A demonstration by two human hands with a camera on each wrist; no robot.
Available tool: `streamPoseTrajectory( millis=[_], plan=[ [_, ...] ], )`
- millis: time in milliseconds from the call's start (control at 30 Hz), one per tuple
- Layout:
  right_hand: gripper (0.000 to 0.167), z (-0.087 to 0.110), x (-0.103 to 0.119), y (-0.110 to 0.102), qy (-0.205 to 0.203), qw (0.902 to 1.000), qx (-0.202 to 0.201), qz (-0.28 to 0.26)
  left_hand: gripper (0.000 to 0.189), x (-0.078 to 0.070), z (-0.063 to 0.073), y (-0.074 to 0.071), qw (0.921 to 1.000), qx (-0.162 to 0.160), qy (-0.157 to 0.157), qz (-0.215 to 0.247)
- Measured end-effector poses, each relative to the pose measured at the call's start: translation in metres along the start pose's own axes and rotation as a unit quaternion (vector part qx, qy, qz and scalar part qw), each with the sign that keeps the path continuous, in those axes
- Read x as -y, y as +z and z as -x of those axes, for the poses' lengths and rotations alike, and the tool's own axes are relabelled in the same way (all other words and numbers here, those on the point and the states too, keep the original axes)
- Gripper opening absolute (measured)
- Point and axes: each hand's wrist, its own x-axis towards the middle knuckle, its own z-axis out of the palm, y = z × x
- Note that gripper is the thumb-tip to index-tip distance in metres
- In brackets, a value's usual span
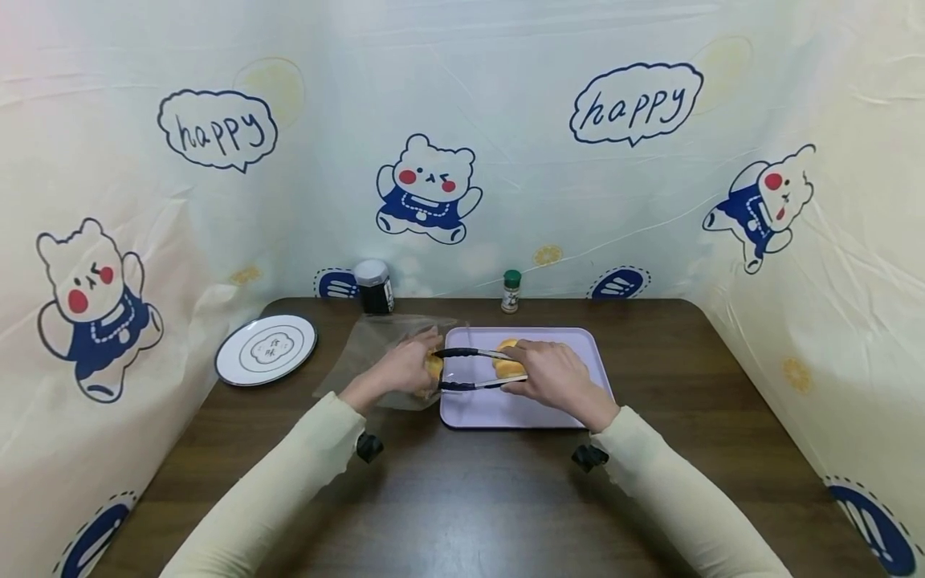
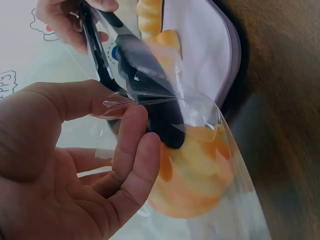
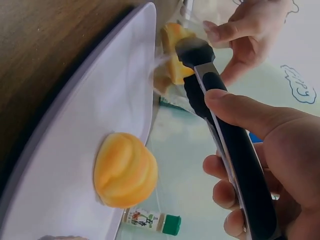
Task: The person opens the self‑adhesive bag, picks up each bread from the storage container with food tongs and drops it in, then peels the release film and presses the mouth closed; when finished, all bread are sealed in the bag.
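Note:
My left hand (image 1: 410,365) pinches the mouth of a clear plastic bag (image 1: 372,337) between thumb and fingers. Inside the bag's opening is a golden bread roll (image 2: 197,180). My right hand (image 1: 552,373) grips a pair of tongs (image 3: 232,150), whose black tips reach left into the bag mouth. In the left wrist view one tip overlaps the roll; the right wrist view shows the tips right at it. Another bread roll (image 3: 125,170) rests on the lilac tray (image 1: 477,413), under and beside my right hand.
A white plate with a dark rim (image 1: 246,353) lies at the left table edge. At the back stand a dark jar with a pale lid (image 1: 373,289) and a small green-capped shaker (image 1: 511,293). A printed cloth hangs behind the brown table (image 1: 462,490).

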Motion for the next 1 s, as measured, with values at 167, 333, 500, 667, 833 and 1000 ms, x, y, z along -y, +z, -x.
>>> streamPoseTrajectory(
  millis=[167, 333, 500, 667, 833, 1000],
  plan=[
    [0.056, -0.004, -0.002, 0.002, 0.024, 0.9991, 0.012, -0.034, 0.086, -0.004, 0.002, -0.003, 0.9998, 0.015, -0.005, 0.01],
    [0.054, -0.006, -0.003, 0.006, 0.051, 0.9958, 0.028, -0.07, 0.087, -0.005, 0.003, -0.004, 0.9992, 0.025, -0.008, 0.032],
    [0.052, -0.006, -0.002, 0.006, 0.026, 0.9976, 0.008, -0.063, 0.088, -0.005, 0.001, -0.004, 0.999, 0.018, 0.011, 0.038],
    [0.057, -0.006, 0.002, 0.007, -0.004, 0.9995, -0.014, -0.027, 0.09, -0.005, 0.002, -0.004, 0.9987, 0.006, 0.034, 0.037],
    [0.054, -0.01, 0.004, 0.008, 0.02, 0.9983, 0.002, -0.055, 0.094, -0.006, 0.004, -0.004, 0.9981, 0.013, 0.023, 0.055],
    [0.048, -0.013, 0.006, 0.01, 0.049, 0.9943, 0.031, -0.09, 0.096, -0.008, 0.005, -0.003, 0.9974, 0.022, 0.021, 0.065]
  ],
)
